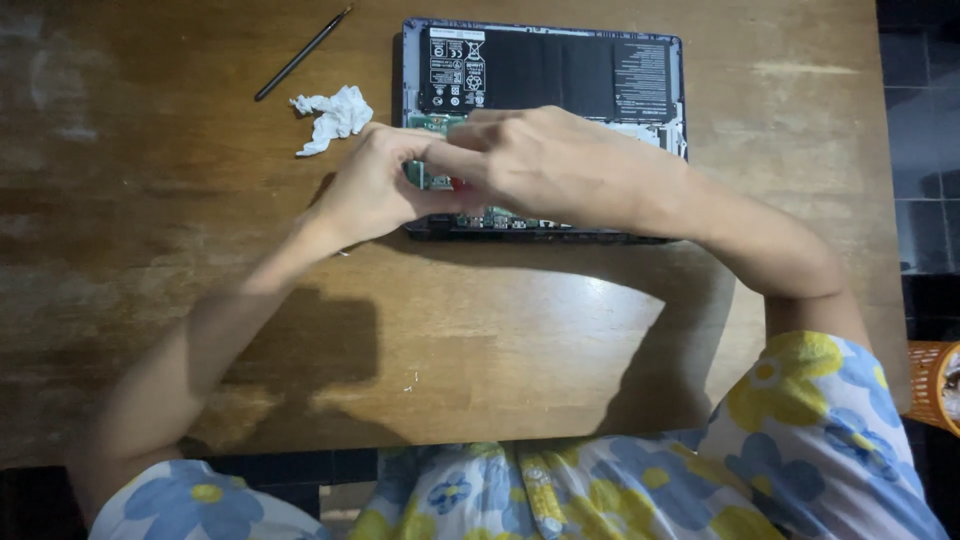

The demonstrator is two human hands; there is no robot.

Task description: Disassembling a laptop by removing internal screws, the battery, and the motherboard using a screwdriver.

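Home setting, indicated by worn wooden table [150,330], dark tiled floor [925,120] past its right edge, orange basket [932,385].

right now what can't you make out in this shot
Head view only:
- What the left hand and right hand pinch: hidden by the fingers.
- Middle of the opened laptop board: covered by both hands.
- Battery label print: too small.
- Tip of the thin dark tool: too small.
- Orange basket: cut off by the right edge.
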